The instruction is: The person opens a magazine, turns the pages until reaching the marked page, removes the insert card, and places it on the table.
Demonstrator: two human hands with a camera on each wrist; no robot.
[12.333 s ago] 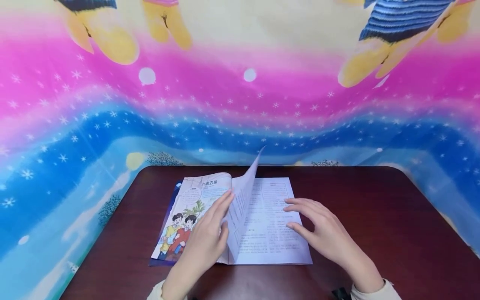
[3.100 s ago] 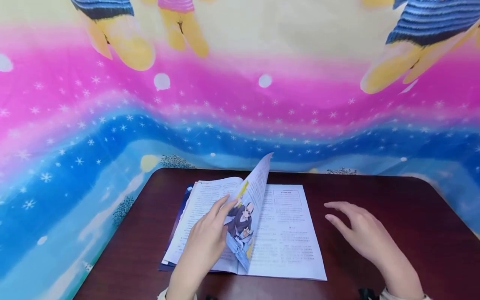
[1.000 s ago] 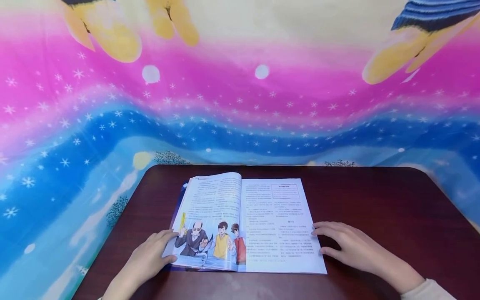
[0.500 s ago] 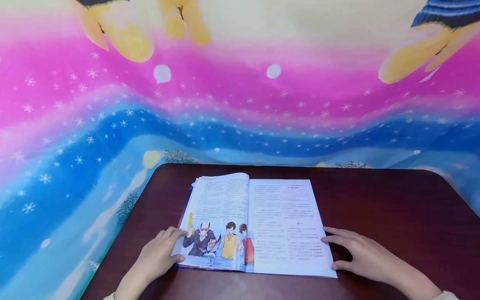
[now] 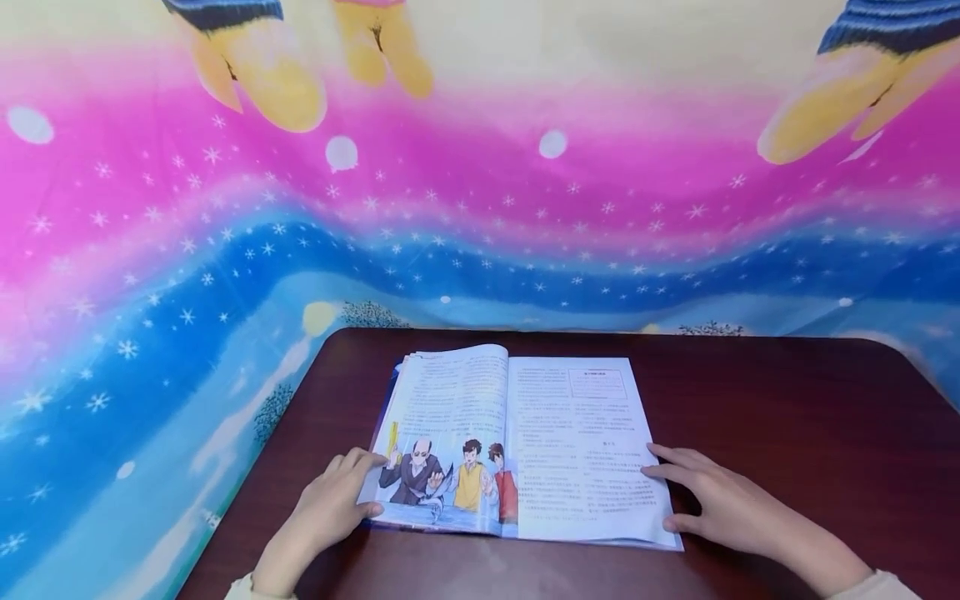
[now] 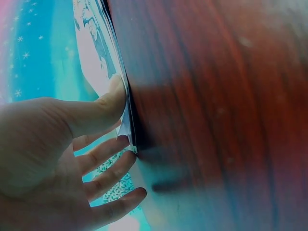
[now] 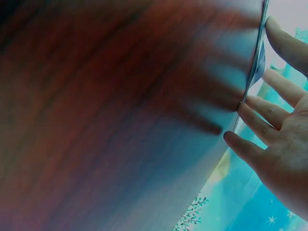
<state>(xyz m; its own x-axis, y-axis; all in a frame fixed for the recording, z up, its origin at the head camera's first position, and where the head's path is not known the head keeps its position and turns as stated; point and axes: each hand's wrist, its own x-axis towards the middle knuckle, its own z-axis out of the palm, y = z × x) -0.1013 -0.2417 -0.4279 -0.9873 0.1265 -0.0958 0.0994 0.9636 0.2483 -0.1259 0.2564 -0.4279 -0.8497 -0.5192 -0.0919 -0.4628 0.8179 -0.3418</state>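
Observation:
An open magazine lies on the dark wooden table, with printed text on both pages. The left page carries a cartoon picture of a bald figure in dark glasses and two dark-haired figures. At its lower left edge is my left hand; in the left wrist view the thumb rests on the page edge, while the relaxed fingers spread beside it. My right hand touches the right page's outer edge, fingers loosely extended. In the right wrist view the thumb and fingertips meet that thin edge.
The table has rounded far corners. A curtain-like backdrop in pink and blue with snowflakes hangs behind it and along its left side. A dark blue cover shows beneath the left pages.
The leaf that stood raised at my left hand 3.1 s ago now lies on the left side. Both hands have moved to the magazine's outer edges; in the last half second they barely shift.

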